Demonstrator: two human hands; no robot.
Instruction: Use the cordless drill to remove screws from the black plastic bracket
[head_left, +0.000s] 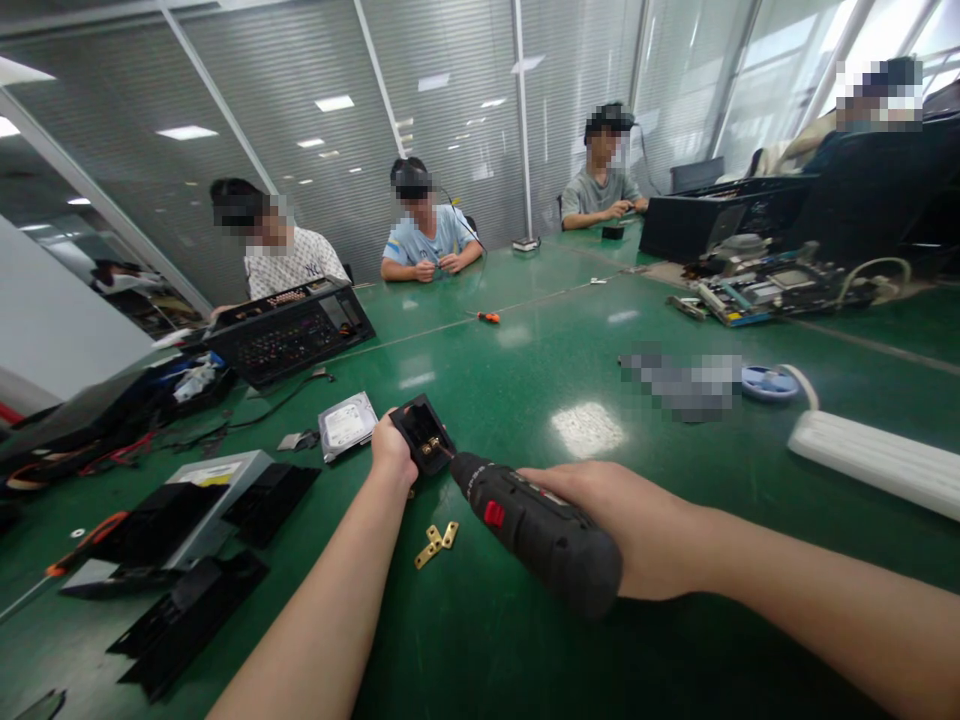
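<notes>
My left hand (393,452) grips a small black box (421,430) by its left side, its open face turned up toward me and brass-coloured parts showing inside. In my right hand (611,515) is a black cordless drill (536,530) with a red switch. The drill's bit points at the lower right edge of the box; whether the tip touches it cannot be made out. Several small brass plates (429,552) lie on the green table just below the box. A hard drive (346,425) rests to the left of my left hand.
Black panels (191,620) and a metal case (232,500) lie at left, near an orange screwdriver (90,540). A computer chassis (292,335) stands behind them. At right are a white power strip (877,460) and circuit boards (780,290). Several people sit around the table.
</notes>
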